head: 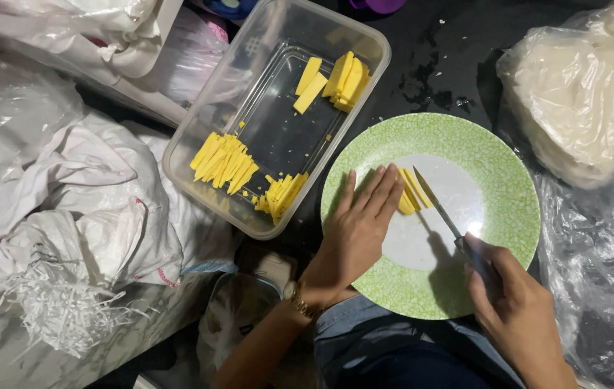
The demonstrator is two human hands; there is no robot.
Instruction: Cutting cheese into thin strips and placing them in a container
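Note:
A green-rimmed plate with a white middle lies in front of me. On it lie a few yellow cheese strips. My left hand lies flat on the plate's left side, fingertips pressing the strips. My right hand grips the dark handle of a knife, whose blade rests against the strips' right side. A gold watch sits on my left wrist.
A clear plastic tub at upper left holds several piles of yellow strips. A bag of pale round wrappers lies at upper right. White woven sacks fill the left side. The dark surface is wet.

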